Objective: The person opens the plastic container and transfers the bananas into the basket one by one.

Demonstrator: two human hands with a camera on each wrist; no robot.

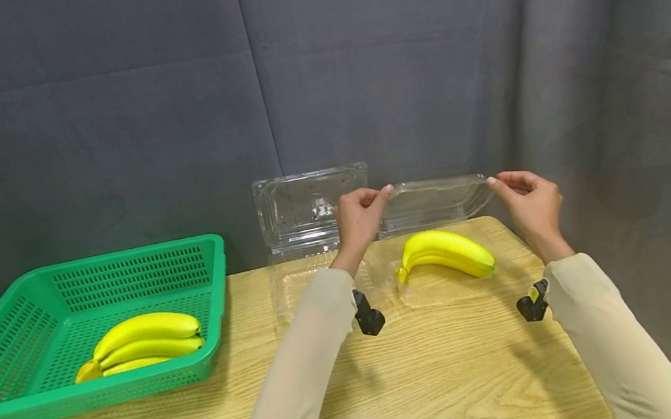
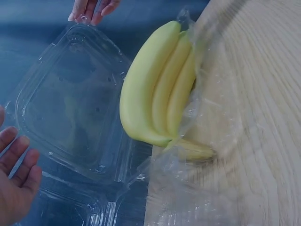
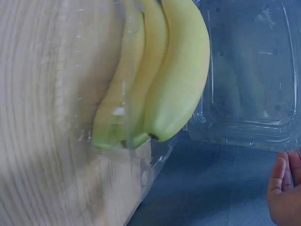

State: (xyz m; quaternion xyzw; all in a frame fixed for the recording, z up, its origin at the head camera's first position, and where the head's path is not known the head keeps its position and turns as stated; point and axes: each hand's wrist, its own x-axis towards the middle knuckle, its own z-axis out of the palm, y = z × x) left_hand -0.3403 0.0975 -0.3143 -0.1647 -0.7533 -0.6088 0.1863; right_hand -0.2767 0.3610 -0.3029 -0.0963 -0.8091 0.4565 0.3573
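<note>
A clear plastic clamshell container stands near the table's back edge, its lid (image 1: 438,204) raised above its base (image 1: 444,296). My left hand (image 1: 358,224) pinches the lid's near-left corner between thumb and fingers. At the opposite corner, my right hand (image 1: 531,203) pinches the lid the same way. Inside the base lies a bunch of yellow bananas (image 1: 447,252), its stem end toward the left. The left wrist view shows the bananas (image 2: 146,89) side by side beneath the lid. Dark tips of the bananas (image 3: 178,89) show in the right wrist view.
Left of this container, a second clear clamshell (image 1: 312,205) stands with its lid up, partly behind my left arm. A green plastic basket (image 1: 215,312) on the left holds another banana bunch (image 1: 148,340). Grey curtain (image 1: 168,118) hangs behind the wooden table (image 1: 449,379) and along its right side.
</note>
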